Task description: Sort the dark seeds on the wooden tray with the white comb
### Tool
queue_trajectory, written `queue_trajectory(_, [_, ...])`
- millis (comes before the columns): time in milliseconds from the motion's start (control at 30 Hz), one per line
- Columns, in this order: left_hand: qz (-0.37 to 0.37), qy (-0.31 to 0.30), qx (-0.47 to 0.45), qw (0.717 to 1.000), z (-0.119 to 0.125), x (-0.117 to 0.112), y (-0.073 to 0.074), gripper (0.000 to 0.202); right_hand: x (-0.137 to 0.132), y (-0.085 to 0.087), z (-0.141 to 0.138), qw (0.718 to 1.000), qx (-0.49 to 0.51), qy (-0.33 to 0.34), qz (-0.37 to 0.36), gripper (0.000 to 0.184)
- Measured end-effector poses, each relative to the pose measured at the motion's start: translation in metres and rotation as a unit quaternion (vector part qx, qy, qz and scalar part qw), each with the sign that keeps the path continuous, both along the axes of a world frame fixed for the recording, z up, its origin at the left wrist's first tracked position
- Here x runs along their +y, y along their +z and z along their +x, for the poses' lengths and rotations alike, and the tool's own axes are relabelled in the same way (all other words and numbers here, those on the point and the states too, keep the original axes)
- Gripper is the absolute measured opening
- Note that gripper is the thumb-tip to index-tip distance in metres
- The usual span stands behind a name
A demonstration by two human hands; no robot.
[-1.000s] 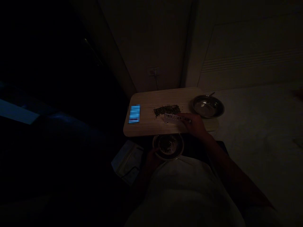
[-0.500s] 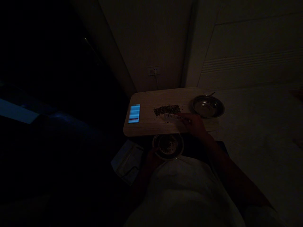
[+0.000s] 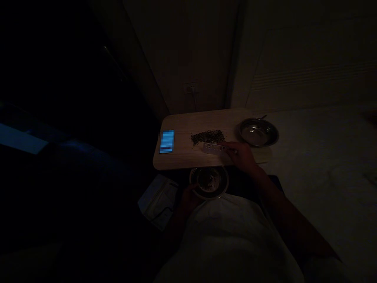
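In the dim head view, my right hand (image 3: 242,154) grips a flat, pale, blade-like tool (image 3: 211,148) with a row of spots along its upper edge; its exact kind is unclear. The tool is held low over the wooden board (image 3: 179,161), at the near side of a heap of small dark bits (image 3: 207,136). My left hand (image 3: 190,195) grips the left rim of a metal bowl (image 3: 225,184) just below the board's front edge. Small dark pieces lie in that bowl. Some left fingers are lost in shadow.
A lit phone (image 3: 167,141) lies at the board's left end. At its right end stands a second metal bowl (image 3: 259,133) with a thin handle sticking up behind it. A pale box or bag (image 3: 159,202) is at lower left; a wall socket (image 3: 191,88) holds a plug.
The tool in my right hand has shifted slightly left and tilted, showing more of its spotted edge. My left hand and its bowl look nearly unmoved.
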State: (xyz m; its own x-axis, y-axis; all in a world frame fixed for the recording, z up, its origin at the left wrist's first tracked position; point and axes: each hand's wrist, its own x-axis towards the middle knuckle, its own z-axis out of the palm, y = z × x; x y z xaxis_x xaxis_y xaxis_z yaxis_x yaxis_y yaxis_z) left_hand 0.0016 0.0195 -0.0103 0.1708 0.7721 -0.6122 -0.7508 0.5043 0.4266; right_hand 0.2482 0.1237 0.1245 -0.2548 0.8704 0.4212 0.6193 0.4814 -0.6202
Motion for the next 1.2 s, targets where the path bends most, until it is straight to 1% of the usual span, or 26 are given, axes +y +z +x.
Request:
queue_trajectory(133, [-0.002,0.001,-0.001,1.0,0.0,0.0,0.0,0.037,0.0,0.0,0.0,1.0,0.011,0.005,0.0,0.034])
queue_trajectory(300, [-0.003,-0.018,-0.025,1.0,0.001,-0.001,0.006,0.039,0.001,-0.001,0.001,1.0,0.014,-0.009,-0.004,0.033])
queue_trajectory(433, [-0.001,-0.013,-0.024,1.0,0.001,0.0,0.009,0.044,0.001,-0.004,0.002,1.0,0.015,-0.004,-0.007,0.034])
queue_trajectory(633, [-0.006,-0.009,-0.025,1.0,0.002,0.003,0.008,0.048,0.002,-0.007,0.003,1.0,0.023,0.01,-0.009,0.033])
queue_trajectory(767, [-0.004,0.001,-0.026,1.0,0.002,0.003,0.006,0.043,0.003,-0.008,0.004,1.0,0.027,0.01,-0.008,0.033])
queue_trajectory(967, [-0.024,-0.019,-0.03,0.999,0.002,0.002,0.008,0.038,0.003,-0.01,0.004,0.999,0.034,0.011,-0.012,0.032])
queue_trajectory(1200, [-0.025,-0.016,-0.032,0.999,0.001,0.002,0.005,0.043,-0.002,-0.009,0.007,0.997,0.043,0.047,-0.038,0.032])
